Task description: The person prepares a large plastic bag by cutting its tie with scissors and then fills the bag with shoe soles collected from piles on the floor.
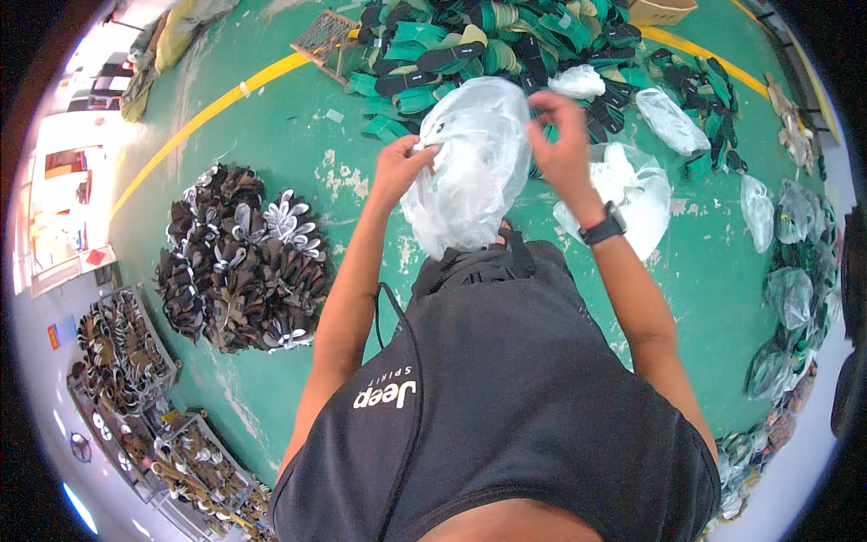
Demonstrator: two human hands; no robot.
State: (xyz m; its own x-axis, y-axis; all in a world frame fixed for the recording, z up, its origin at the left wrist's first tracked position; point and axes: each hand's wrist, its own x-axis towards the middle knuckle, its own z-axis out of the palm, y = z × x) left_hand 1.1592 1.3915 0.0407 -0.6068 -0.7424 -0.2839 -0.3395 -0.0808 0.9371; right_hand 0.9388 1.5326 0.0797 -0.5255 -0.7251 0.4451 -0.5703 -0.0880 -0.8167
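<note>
A thin translucent white plastic bag [479, 163] hangs puffed out in front of me. My left hand [404, 169] is closed on the bag's left edge, thumb and fingers pinching the film. At the bag's upper right is my right hand [562, 135], slightly blurred, with its fingers bent; whether they grip the film I cannot make out. A dark watch [605, 224] is on my right wrist. Beyond the bag lies a big heap of green and black shoe insoles [488, 50], many in bundles.
On the green floor at left sits a pile of dark brown and white shoe parts [244, 262]. Loose plastic bags [632, 194] lie right of my legs. Filled clear bags [790, 294] line the right wall. Racks [135, 352] stand lower left; a wooden frame [325, 41] is at the back.
</note>
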